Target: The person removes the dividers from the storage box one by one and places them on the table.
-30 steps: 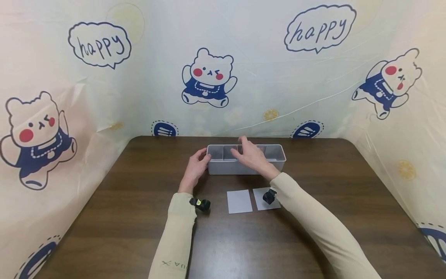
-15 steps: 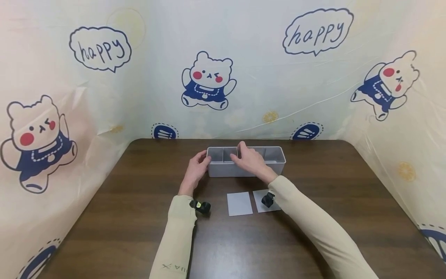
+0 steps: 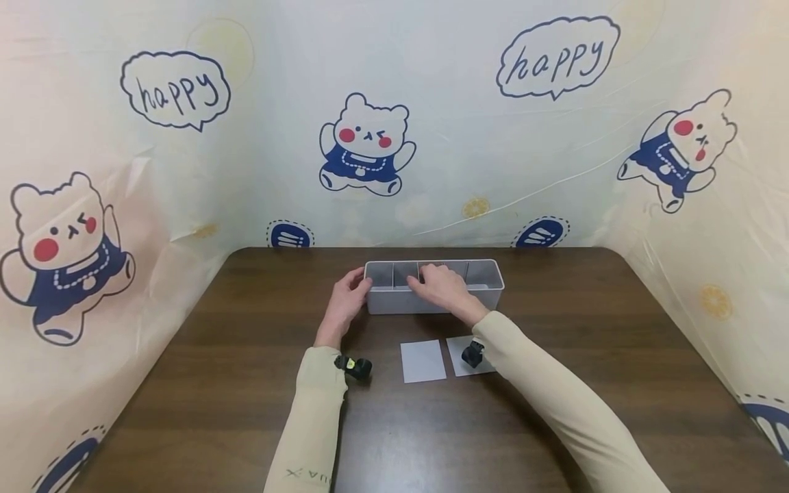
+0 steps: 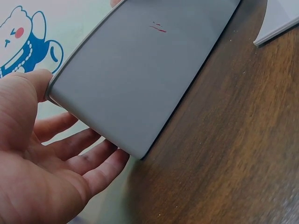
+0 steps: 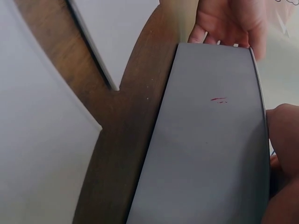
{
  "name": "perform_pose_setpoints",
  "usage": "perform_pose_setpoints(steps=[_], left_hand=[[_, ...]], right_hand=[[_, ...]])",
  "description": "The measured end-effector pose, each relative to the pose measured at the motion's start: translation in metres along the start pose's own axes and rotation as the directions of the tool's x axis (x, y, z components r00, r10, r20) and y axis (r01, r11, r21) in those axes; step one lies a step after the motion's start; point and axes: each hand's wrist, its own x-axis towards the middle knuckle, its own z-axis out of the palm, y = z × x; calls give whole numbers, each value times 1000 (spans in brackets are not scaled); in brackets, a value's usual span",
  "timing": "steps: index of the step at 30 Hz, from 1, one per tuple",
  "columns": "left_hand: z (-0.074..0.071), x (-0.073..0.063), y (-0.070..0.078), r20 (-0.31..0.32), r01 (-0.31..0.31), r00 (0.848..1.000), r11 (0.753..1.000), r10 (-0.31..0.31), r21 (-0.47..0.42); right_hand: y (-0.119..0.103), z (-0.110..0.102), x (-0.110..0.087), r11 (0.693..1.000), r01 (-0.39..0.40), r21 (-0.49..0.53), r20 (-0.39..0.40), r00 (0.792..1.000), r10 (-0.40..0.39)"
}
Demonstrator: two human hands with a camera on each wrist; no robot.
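A long grey divided storage box [image 3: 401,301] stands near the far edge of the table. My left hand [image 3: 350,294] holds its left end. In the left wrist view, the thumb is hooked at the rim and the fingers lie along the outer end wall. My right hand [image 3: 445,286] reaches over the front rim with its fingers down inside the middle of the box. Its thumb and fingers come down on either side of a thin divider [image 3: 418,268]; the fingertips are hidden, so I cannot tell what they grip. Faint red marks [image 5: 218,99] show on the front wall.
Two flat white square pieces lie on the brown table in front of the box, a left one [image 3: 422,361] and a right one [image 3: 457,350], partly covered by my right wrist camera [image 3: 472,354]. A printed curtain [image 3: 444,137] surrounds the table behind and at both sides.
My right hand has lowered, its fingers going from above the far rim down into the box. The left hand and the box keep their places on the table.
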Motion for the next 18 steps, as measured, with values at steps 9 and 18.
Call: perform_pose_setpoints(steps=[9, 18], left_hand=[[-1, -1, 1, 7, -4, 1000, 1000, 4, -7], [-2, -2, 2, 12, -2, 1000, 1000, 2, -1]], right_hand=[[-2, -3, 0, 1000, -4, 10, 33, 999, 4], [0, 0, 0, 998, 19, 67, -49, 999, -15]])
